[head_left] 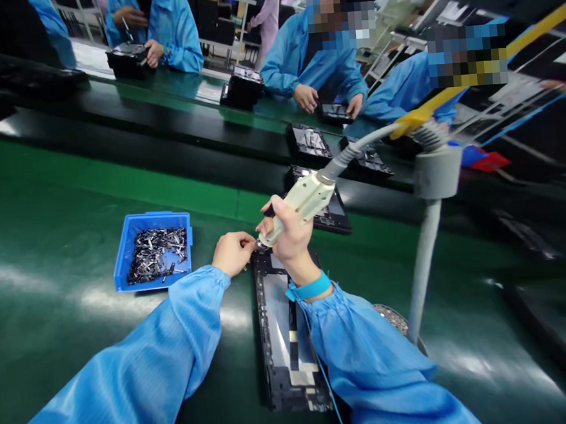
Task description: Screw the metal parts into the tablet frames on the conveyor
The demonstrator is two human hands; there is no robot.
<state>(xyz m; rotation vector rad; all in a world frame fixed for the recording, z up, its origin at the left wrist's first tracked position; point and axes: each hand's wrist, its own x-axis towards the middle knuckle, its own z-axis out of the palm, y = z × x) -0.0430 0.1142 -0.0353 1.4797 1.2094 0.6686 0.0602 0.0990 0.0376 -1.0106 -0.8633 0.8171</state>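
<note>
A black device frame (278, 341) lies lengthwise on the green bench in front of me. My right hand (289, 234) is wrapped round a cream electric screwdriver (302, 204), whose tip points down at the frame's far left corner. My left hand (234, 251) is pinched at that same corner, right beside the tip; what its fingers hold is too small to make out. A blue wrist strap (311, 288) with a thin cord sits on my right wrist.
A blue bin (122, 262) of small metal parts stands left of my hands. A grey post (425, 260) rises at the right, carrying the screwdriver's cable. More black frames (310, 142) lie on the belt beyond. Across it, people in blue coats work.
</note>
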